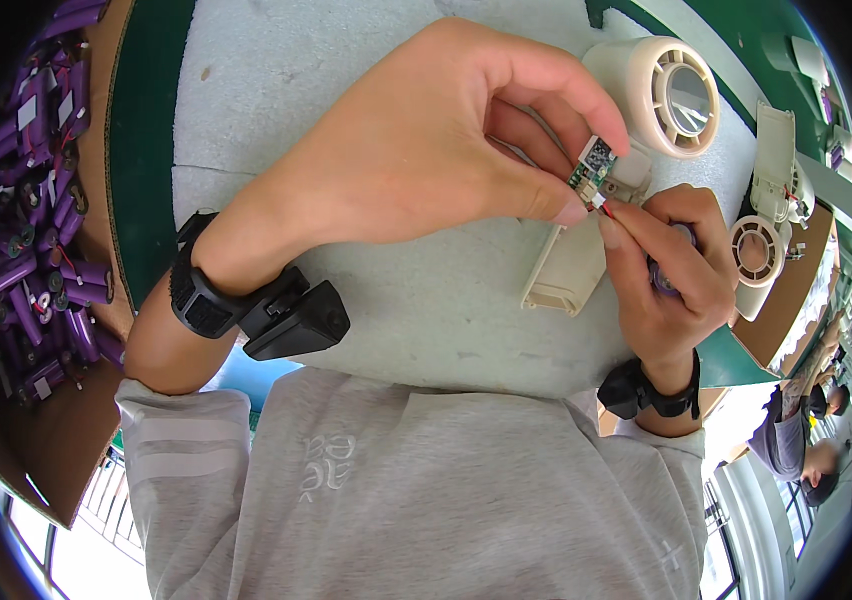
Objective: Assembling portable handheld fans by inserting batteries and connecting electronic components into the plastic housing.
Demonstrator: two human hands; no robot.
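My left hand point(426, 140) comes across from the left and pinches a small green circuit board point(596, 162) between thumb and fingers. At the board's lower end sits a small white plug point(598, 199) with a red wire. My right hand point(681, 275) pinches at that plug and wire with thumb and forefinger; whether the plug is fully seated cannot be made out. A purple battery cell point(662, 278) shows partly inside the curled right fingers. Behind the hands lies a cream fan housing point(661, 95) with a round spoked end, and below the board a cream shell piece point(566, 268).
A cardboard box point(41, 450) on the left holds many purple battery cells point(36, 220). Pale foam sheeting point(426, 320) covers the green bench. More cream fan parts point(758, 250) lie at the right, beside another cardboard box point(806, 300). A person point(791, 440) is farther off at right.
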